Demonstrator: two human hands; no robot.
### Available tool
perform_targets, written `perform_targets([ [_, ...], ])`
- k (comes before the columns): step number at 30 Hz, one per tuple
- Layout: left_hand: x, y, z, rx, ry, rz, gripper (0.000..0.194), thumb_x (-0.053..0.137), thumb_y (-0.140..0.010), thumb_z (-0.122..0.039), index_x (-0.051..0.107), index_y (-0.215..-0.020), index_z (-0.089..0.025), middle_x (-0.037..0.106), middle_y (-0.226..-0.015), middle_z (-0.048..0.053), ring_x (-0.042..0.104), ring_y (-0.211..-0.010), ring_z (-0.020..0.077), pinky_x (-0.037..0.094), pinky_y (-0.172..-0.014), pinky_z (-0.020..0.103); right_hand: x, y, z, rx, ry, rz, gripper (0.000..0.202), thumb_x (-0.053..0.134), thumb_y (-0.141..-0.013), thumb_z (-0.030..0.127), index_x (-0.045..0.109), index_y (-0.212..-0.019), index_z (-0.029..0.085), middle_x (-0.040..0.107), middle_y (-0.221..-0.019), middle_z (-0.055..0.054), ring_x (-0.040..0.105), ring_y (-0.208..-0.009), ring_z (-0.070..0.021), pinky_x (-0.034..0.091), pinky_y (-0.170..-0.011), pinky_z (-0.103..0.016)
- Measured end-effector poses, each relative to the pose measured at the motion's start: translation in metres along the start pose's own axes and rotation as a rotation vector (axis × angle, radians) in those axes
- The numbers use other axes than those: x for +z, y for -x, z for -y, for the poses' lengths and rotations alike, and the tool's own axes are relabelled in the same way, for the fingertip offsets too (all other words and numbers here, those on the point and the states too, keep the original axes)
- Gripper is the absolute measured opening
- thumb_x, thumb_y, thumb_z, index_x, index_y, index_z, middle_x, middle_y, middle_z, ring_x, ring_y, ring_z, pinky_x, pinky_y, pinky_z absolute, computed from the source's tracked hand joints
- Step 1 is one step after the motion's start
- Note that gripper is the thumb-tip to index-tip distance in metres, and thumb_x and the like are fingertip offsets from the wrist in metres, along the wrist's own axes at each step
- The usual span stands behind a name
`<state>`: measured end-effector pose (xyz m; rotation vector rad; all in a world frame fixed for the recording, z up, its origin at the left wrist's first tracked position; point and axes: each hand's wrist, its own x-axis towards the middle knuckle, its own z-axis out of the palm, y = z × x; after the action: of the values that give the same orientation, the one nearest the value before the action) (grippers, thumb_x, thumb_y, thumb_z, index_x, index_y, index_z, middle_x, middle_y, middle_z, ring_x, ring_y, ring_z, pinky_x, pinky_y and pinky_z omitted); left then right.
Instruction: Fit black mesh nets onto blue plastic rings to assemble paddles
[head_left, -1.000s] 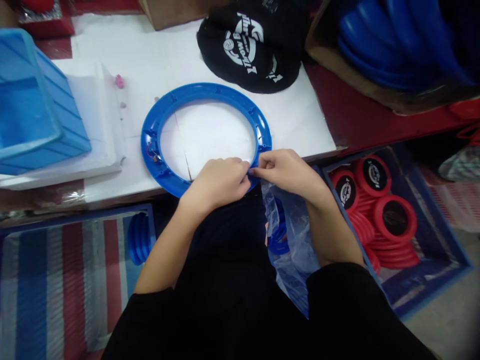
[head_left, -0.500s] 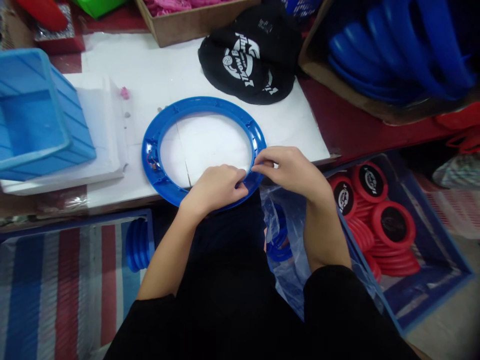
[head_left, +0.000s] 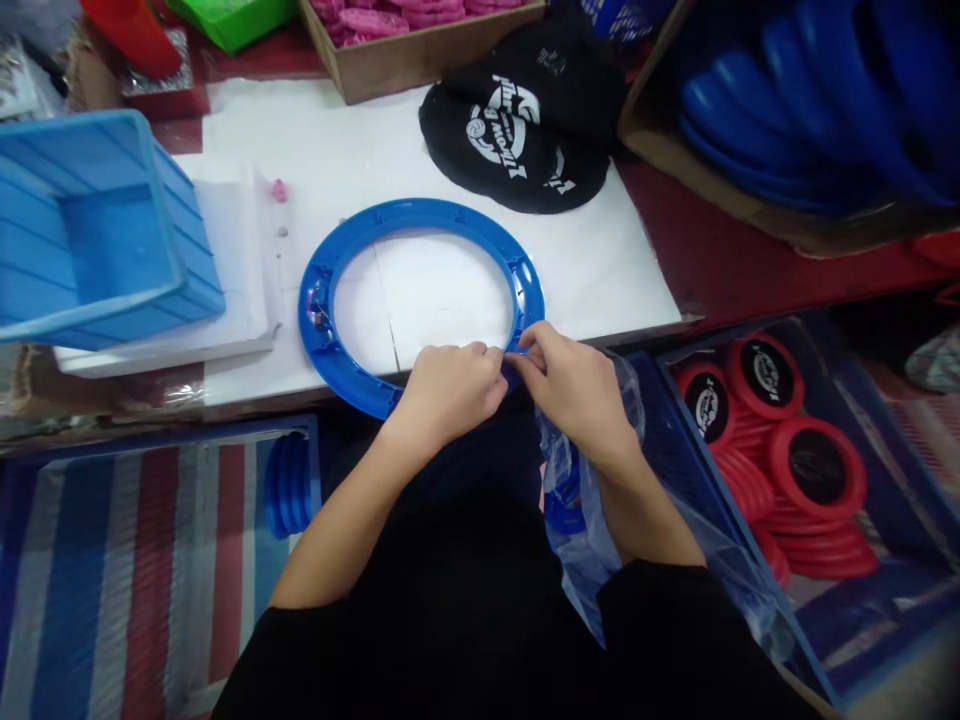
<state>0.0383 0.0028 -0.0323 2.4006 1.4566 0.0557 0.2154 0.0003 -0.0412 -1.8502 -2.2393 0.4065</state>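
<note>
A large blue plastic ring (head_left: 424, 212) lies hollow side up on white sheets, its near edge jutting past the table's front. Small parts with thin wires (head_left: 319, 308) sit in its left channel. My left hand (head_left: 454, 390) is closed over the near right rim, its fingers curled and their tips hidden. Beside it my right hand (head_left: 574, 385) is closed, thumb and forefinger pinched at the rim close to the left hand's fingers. Whatever is between these fingertips is too small or hidden to make out.
Black printed discs (head_left: 517, 130) lie behind the ring. At left stands a light blue bin (head_left: 161, 235). A carton of blue rings (head_left: 720, 200) is at back right, a box of pink pieces (head_left: 420, 60) at the back. Crates hold red rings (head_left: 817, 470) and blue rings (head_left: 289, 485) below.
My hands have come closer together at the ring's near right rim, the right one moving down and toward the left. The whole view has shifted slightly, so the table items appear further right.
</note>
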Motion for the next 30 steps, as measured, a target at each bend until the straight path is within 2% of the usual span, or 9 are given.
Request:
perform_targets([
  [3, 0.004, -0.001, -0.001, -0.046, 0.01, 0.001, 0.035, 0.04, -0.106, -0.026, 0.071, -0.117, -0.014, 0.078, -0.101, 0.017, 0.075, -0.082, 0.0322, 0.046, -0.069, 0.039, -0.001, 0.0, 0.004, 0.003, 0.045, 0.028, 0.009, 0.067, -0.103, 0.03, 0.062, -0.109, 0.024, 0.076, -0.088, -0.004, 0.069, -0.077, -0.0253, 0.025, -0.062, -0.033],
  [6, 0.003, 0.002, 0.005, -0.035, 0.037, 0.002, 0.032, 0.041, -0.105, -0.026, 0.071, -0.111, -0.015, 0.079, -0.099, 0.015, 0.074, -0.081, 0.031, 0.044, -0.069, 0.038, -0.01, -0.006, 0.0, -0.013, 0.019, 0.08, 0.013, 0.07, -0.1, 0.029, 0.062, -0.11, 0.024, 0.072, -0.084, -0.002, 0.065, -0.072, -0.0229, 0.024, -0.061, -0.033],
  [11, 0.001, 0.009, 0.019, 0.015, 0.157, -0.014, 0.022, 0.048, -0.099, -0.026, 0.069, -0.096, -0.02, 0.078, -0.093, 0.008, 0.071, -0.081, 0.0252, 0.036, -0.064, 0.034, -0.03, -0.027, -0.019, -0.224, -0.407, 0.288, 0.013, 0.07, -0.099, 0.035, 0.063, -0.097, 0.024, 0.063, -0.073, 0.003, 0.058, -0.067, -0.0177, 0.039, -0.066, -0.032],
  [13, 0.002, 0.011, 0.023, 0.028, 0.196, -0.019, 0.019, 0.05, -0.097, -0.026, 0.069, -0.094, -0.021, 0.077, -0.092, 0.006, 0.069, -0.08, 0.0232, 0.035, -0.064, 0.033, -0.033, -0.034, -0.022, -0.28, -0.445, 0.273, 0.013, 0.068, -0.099, 0.035, 0.064, -0.094, 0.024, 0.065, -0.077, 0.002, 0.059, -0.07, -0.0178, 0.042, -0.069, -0.032],
  [17, 0.005, 0.012, 0.027, 0.049, 0.242, -0.033, 0.018, 0.052, -0.095, -0.026, 0.068, -0.09, -0.021, 0.076, -0.09, 0.005, 0.066, -0.078, 0.0209, 0.034, -0.064, 0.031, -0.031, -0.043, -0.022, -0.341, -0.379, 0.251, 0.012, 0.067, -0.098, 0.033, 0.065, -0.091, 0.023, 0.069, -0.084, -0.001, 0.062, -0.078, -0.0198, 0.043, -0.075, -0.034],
  [22, 0.005, 0.009, 0.031, 0.098, 0.265, -0.021, 0.015, 0.053, -0.093, -0.024, 0.065, -0.084, -0.021, 0.074, -0.084, 0.003, 0.063, -0.073, 0.0194, 0.034, -0.064, 0.032, -0.023, -0.045, -0.026, -0.303, -0.398, 0.265, 0.011, 0.067, -0.098, 0.033, 0.067, -0.104, 0.024, 0.069, -0.083, -0.001, 0.063, -0.075, -0.0202, 0.045, -0.074, -0.034],
  [25, 0.004, 0.007, 0.035, 0.121, 0.269, -0.012, 0.014, 0.053, -0.092, -0.024, 0.064, -0.084, -0.021, 0.074, -0.083, 0.003, 0.063, -0.073, 0.0195, 0.035, -0.065, 0.032, -0.019, -0.042, -0.026, -0.339, -0.318, 0.219, 0.014, 0.065, -0.1, 0.03, 0.068, -0.113, 0.023, 0.07, -0.084, -0.001, 0.064, -0.078, -0.0215, 0.045, -0.075, -0.034],
  [30, -0.003, 0.006, 0.044, 0.174, 0.293, 0.021, 0.015, 0.053, -0.092, -0.024, 0.066, -0.084, -0.021, 0.074, -0.083, 0.003, 0.064, -0.074, 0.0186, 0.039, -0.067, 0.032, -0.012, -0.026, -0.017, -0.346, -0.061, 0.131, 0.021, 0.055, -0.107, 0.027, 0.071, -0.117, 0.021, 0.076, -0.105, -0.01, 0.069, -0.095, -0.027, 0.044, -0.077, -0.035],
])
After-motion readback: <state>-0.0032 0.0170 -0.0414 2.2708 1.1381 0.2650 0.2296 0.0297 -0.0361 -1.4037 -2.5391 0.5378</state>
